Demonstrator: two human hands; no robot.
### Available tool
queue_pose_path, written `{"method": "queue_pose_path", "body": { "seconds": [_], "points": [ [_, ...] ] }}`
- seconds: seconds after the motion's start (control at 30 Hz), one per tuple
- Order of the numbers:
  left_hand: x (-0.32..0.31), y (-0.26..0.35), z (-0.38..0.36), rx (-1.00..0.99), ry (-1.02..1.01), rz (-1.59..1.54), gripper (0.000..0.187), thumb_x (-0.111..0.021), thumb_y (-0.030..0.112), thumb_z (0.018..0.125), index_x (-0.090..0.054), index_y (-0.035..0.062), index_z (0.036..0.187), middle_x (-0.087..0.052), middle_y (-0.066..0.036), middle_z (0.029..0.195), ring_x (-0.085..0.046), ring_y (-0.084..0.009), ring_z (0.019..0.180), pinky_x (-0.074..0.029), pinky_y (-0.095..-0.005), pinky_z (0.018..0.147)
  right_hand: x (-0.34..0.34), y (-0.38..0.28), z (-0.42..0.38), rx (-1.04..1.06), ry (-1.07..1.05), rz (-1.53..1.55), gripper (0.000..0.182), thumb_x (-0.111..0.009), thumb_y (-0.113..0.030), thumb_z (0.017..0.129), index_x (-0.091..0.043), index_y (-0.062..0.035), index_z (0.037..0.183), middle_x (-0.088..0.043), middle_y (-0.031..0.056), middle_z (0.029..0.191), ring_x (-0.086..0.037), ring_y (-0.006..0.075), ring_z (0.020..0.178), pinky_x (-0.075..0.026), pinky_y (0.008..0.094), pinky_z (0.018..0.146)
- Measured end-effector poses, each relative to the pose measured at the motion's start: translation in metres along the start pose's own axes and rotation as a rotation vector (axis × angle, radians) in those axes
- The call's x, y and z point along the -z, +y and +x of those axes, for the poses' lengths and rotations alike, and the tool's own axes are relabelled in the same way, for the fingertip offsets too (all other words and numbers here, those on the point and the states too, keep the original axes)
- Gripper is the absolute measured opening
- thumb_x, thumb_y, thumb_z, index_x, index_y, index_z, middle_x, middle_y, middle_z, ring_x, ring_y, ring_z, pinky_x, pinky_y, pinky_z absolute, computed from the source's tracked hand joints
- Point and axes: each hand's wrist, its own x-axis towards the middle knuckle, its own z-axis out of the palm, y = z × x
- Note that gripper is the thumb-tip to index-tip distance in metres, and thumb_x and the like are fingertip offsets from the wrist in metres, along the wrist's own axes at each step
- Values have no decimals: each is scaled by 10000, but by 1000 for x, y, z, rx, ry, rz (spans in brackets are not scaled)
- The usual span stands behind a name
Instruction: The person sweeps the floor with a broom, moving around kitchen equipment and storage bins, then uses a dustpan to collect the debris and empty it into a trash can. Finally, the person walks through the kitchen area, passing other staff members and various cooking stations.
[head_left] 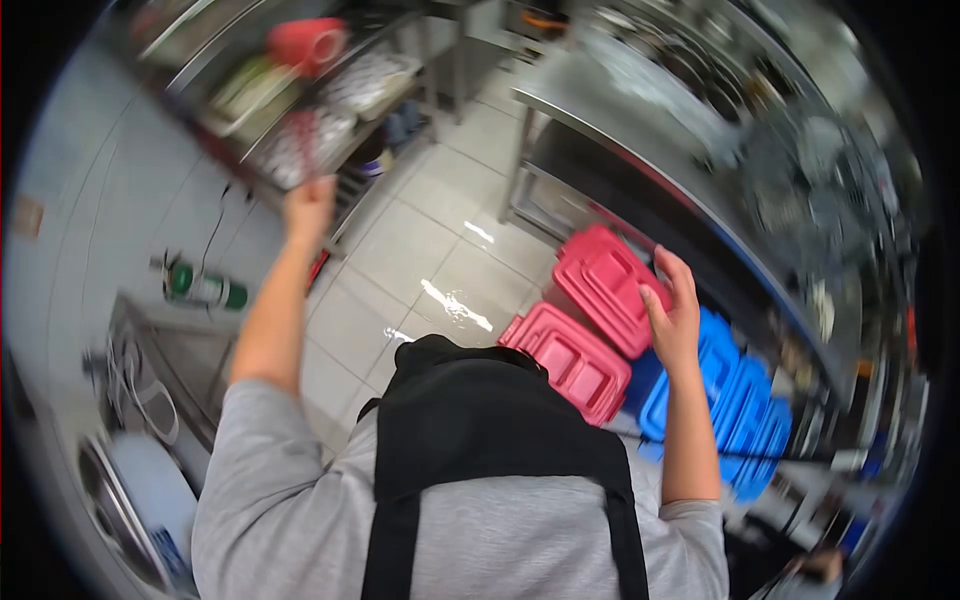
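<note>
My left hand reaches out at the upper left, its fingers closed and smeared by motion. It grips a thin red handle that runs up, blurred, toward a red cup-shaped end in front of the metal shelf rack. My right hand is open, thumb and fingers apart, with nothing in it. Beneath and beside it is the red lid of a bin, which it overlaps in this view. A second red bin lid lies nearer my apron.
Blue lidded bins stand right of the red ones, alongside a steel worktable. White trays sit on the rack. A green cylinder and a round metal-rimmed container are at left. Another person shows at lower right.
</note>
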Motion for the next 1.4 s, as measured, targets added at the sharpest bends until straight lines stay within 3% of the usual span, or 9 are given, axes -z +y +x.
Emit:
{"method": "queue_pose_path", "body": {
  "seconds": [0.17, 0.3, 0.37, 0.63, 0.67, 0.77, 1.1, 1.33, 1.4],
  "points": [
    [-43, 2, -82, -260, -203, 79, 91, -575, 171, 818, -629, 174, 892, -649, -138, 810, -619, -367, 812, -472, -471, 692, -88, -172, 77, 314, -329, 953, 1036, -749, -471, 752, -148, -72, 1496, -382, 177, 1427, -396, 313, 1318, -325, 443, 1065],
    [-3, -5, -108, -278, -61, 39, 131, -570, 211, 852, -513, 122, 775, -554, -143, 576, -567, -382, 586, -430, -489, 551, -113, -194, 84, 542, -730, 1422, 342, -670, -419, 857, -625, -107, 990, -686, 86, 879, -660, 204, 800, -452, 375, 834],
    [16, -22, -124, -340, -33, 18, 167, -589, 199, 846, -499, 97, 747, -515, -133, 528, -538, -368, 533, -423, -483, 533, -120, -224, 64, 457, -636, 1372, 302, -677, -312, 877, -546, -128, 676, -595, -6, 561, -578, 133, 521, -445, 316, 656],
    [125, -95, -148, 4, 300, -109, 368, -775, 190, 736, -428, 96, 661, -492, -59, 588, -492, -275, 569, -367, -377, 633, -233, -303, 80, 184, -829, 1842, 264, -757, -177, 807, -531, -145, 675, -560, -15, 537, -534, 141, 479, -394, 250, 597],
    [136, -122, -146, 47, 316, -82, 374, -783, 172, 720, -425, 91, 647, -496, -58, 588, -490, -273, 569, -365, -375, 629, -269, -325, 70, 98, -668, 1783, 233, -738, -197, 825, -540, -155, 708, -582, -16, 582, -556, 152, 528, -418, 286, 661],
    [165, -217, -154, 115, 434, 97, 363, -793, 103, 680, -434, 83, 625, -506, -48, 585, -491, -261, 566, -362, -366, 605, -369, -342, 76, 110, -1134, 1544, 267, -736, -201, 817, -522, -142, 669, -554, -9, 614, -569, 195, 626, -426, 472, 869],
    [219, -512, -132, 472, 984, 202, 281, -767, 36, 729, -517, 27, 857, -532, -121, 992, -521, -249, 863, -486, -377, 771, -665, -408, 4, 674, -1454, 1286, 163, -641, 83, 746, -537, -31, 693, -595, 81, 721, -621, 292, 775, -491, 455, 863],
    [218, -439, -81, 244, 495, -181, 511, -754, 13, 740, -414, 68, 1117, -488, -128, 1274, -535, -239, 1081, -408, -351, 968, -593, -446, 89, 657, -1364, 1124, 215, -616, 55, 702, -466, -41, 581, -533, 86, 602, -565, 283, 564, -475, 399, 542],
    [229, -418, -70, 183, 289, -101, 321, -724, 29, 750, -494, 66, 970, -572, -112, 1069, -559, -282, 976, -432, -368, 889, -566, -445, 107, 730, -1297, 1400, 288, -638, -26, 766, -444, -67, 558, -533, 47, 548, -530, 204, 470, -438, 336, 458]
  ]
}}
